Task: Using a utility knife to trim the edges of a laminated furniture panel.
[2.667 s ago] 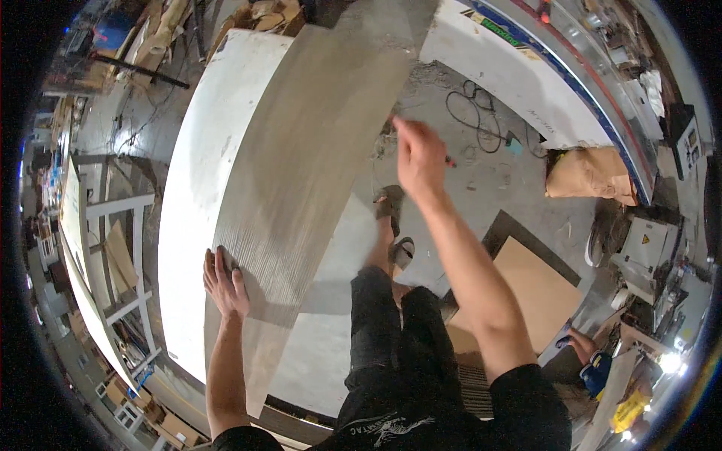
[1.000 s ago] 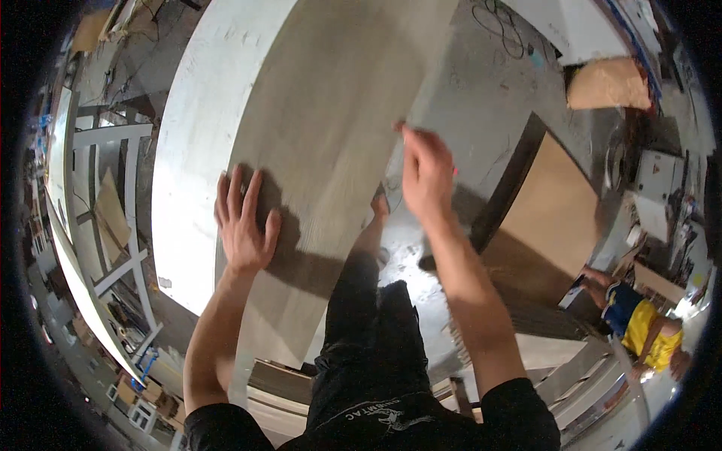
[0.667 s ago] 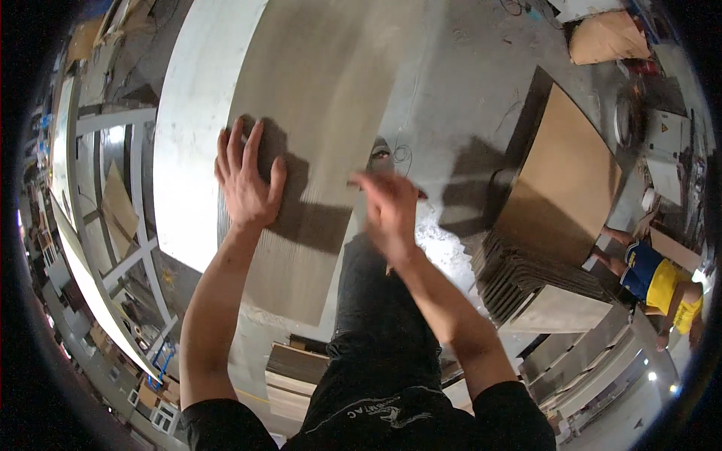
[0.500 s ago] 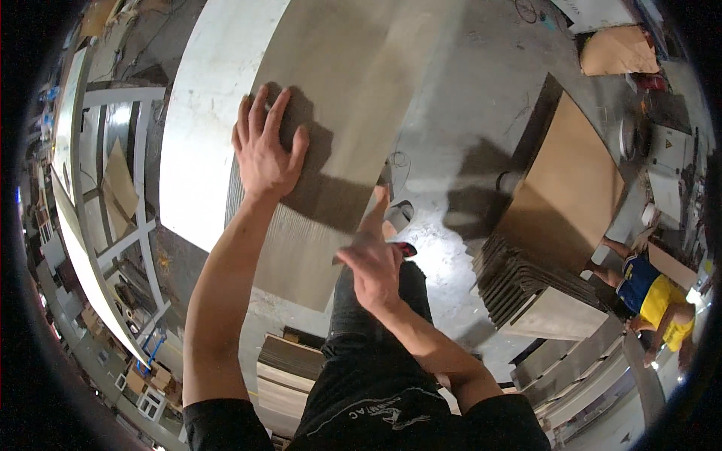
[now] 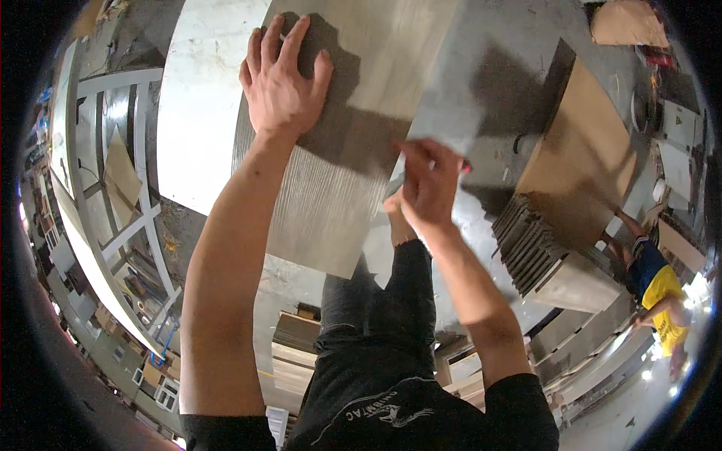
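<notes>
My left hand [image 5: 284, 83] lies with fingers spread on a grey-brown wood-grain panel [image 5: 323, 203], its palm near the panel's left side. The panel's right edge runs beside my right hand [image 5: 432, 180], which is raised there with fingers curled and somewhat blurred. A small slim thing with a red end [image 5: 467, 166] sticks out past the little-finger side of that hand; its kind cannot be made out. Left of the panel, a whitish board [image 5: 203, 113] lies along its side. The shadows of my hands fall across the panel.
At right stands a stack of brown-faced boards [image 5: 579, 143] with uneven edges. A person in a yellow shirt [image 5: 665, 301] is beyond it. A white metal frame [image 5: 128, 233] stands at left, with a long pale sheet [image 5: 98, 293]. More boards [image 5: 293, 353] lie near my legs.
My right hand has moved up and to the right, along the panel's edge, its fingers now more curled. My left hand sits higher in the view, still flat on the panel; the whole view has shifted.
</notes>
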Action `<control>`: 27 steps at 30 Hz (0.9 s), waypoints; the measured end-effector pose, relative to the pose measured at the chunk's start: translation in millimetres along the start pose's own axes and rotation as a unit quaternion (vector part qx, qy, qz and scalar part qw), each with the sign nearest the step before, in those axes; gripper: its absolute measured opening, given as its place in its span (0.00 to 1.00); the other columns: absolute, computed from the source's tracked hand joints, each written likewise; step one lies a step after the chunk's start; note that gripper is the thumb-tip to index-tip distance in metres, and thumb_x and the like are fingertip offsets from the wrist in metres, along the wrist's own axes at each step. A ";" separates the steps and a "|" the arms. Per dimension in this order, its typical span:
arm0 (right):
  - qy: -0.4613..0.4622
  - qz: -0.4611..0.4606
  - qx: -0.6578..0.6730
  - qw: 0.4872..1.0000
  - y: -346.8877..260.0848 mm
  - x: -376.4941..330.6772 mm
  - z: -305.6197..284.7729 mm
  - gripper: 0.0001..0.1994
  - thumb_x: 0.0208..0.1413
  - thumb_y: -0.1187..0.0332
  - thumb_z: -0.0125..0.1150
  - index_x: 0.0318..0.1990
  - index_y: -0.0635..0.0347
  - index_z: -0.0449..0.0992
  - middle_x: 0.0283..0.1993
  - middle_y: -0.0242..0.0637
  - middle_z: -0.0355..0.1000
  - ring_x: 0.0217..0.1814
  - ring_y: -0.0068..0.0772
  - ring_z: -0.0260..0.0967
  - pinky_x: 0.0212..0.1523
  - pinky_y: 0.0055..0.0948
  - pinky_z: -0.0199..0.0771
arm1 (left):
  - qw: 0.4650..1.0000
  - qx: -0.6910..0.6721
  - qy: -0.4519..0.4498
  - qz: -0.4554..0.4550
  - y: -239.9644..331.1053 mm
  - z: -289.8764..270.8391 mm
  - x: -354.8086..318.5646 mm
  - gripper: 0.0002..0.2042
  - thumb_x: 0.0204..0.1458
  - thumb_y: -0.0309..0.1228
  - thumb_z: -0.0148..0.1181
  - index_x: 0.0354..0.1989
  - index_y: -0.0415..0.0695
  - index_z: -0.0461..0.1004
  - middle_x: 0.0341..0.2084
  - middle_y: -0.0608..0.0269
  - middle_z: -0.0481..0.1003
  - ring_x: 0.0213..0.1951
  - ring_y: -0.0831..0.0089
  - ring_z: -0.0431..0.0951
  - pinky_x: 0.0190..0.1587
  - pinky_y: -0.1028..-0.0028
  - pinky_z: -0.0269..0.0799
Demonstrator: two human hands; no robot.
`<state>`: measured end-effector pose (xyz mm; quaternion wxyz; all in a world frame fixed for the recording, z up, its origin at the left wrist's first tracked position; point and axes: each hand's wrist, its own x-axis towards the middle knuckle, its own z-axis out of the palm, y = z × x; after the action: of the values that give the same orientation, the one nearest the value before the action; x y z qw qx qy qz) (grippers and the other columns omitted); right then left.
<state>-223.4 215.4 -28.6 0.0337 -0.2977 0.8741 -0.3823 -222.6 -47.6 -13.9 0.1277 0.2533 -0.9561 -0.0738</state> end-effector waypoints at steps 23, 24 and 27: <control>0.037 -0.003 -0.062 0.997 -29.2 -84.8 6.4 0.23 0.48 0.72 0.66 0.53 0.36 0.82 0.47 0.24 0.76 0.48 0.32 0.70 0.47 0.40 0.61 | 0.999 -0.025 0.028 0.014 -0.6 10.3 4.0 0.29 0.59 0.54 0.54 0.69 0.64 0.66 0.72 0.63 0.60 0.75 0.55 0.53 0.73 0.44 0.47; 0.004 -0.009 -0.077 0.997 -29.2 -87.9 6.8 0.24 0.48 0.72 0.66 0.54 0.34 0.81 0.47 0.24 0.76 0.49 0.32 0.70 0.47 0.40 0.61 | 0.999 -0.023 0.030 0.016 -1.2 11.3 4.5 0.29 0.59 0.54 0.54 0.69 0.63 0.67 0.72 0.62 0.60 0.74 0.55 0.53 0.73 0.44 0.47; 0.028 -0.019 -0.040 0.999 -59.4 -131.2 15.7 0.17 0.56 0.69 0.66 0.51 0.30 0.81 0.44 0.21 0.75 0.50 0.32 0.71 0.52 0.45 0.64 | 0.999 -0.030 0.028 0.012 -3.9 12.2 2.8 0.28 0.60 0.53 0.53 0.69 0.63 0.66 0.73 0.62 0.59 0.75 0.54 0.52 0.74 0.47 0.45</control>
<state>-81.9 245.4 -20.9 -0.0096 -0.3045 0.8836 -0.3556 -226.6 -51.5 -25.8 0.1627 0.2399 -0.9524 -0.0943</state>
